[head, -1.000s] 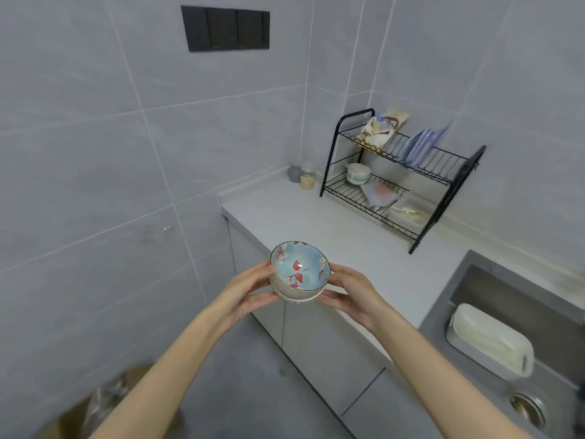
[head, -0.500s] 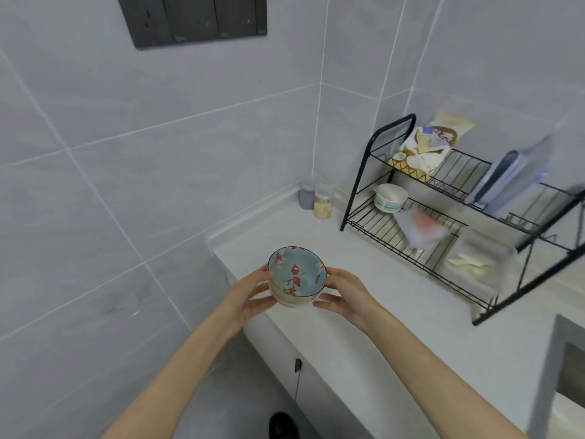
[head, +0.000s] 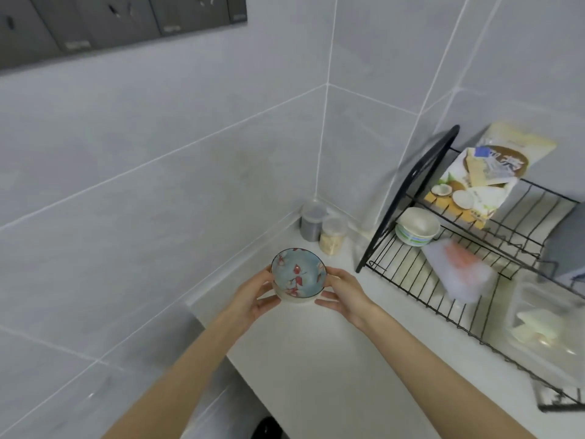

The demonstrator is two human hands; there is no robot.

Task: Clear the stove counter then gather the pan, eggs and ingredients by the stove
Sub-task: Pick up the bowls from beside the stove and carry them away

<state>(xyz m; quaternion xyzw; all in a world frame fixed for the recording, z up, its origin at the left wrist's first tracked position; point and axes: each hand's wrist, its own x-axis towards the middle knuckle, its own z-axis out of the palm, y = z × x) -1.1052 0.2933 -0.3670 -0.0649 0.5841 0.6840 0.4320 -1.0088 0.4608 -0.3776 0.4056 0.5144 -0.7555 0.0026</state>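
A small stack of bowls (head: 298, 277), blue inside with red flowers and cream outside, is held between both hands just above the white counter (head: 332, 359) near its left corner. My left hand (head: 253, 296) grips its left side with thumb and curled fingers. My right hand (head: 343, 294) cups its right side with the fingers curved round the bowl. The bowl is empty and tilted slightly toward me.
Two lidded jars (head: 323, 229) stand in the wall corner behind the bowl. A black two-tier wire rack (head: 411, 274) to the right holds a white bowl (head: 416, 229), food packets (head: 474, 185) and plastic containers. Grey tiled walls close off the left and back.
I have stepped closer to the counter; both hands carried the bowl forward over the counter's left corner and lowered it close to the surface.
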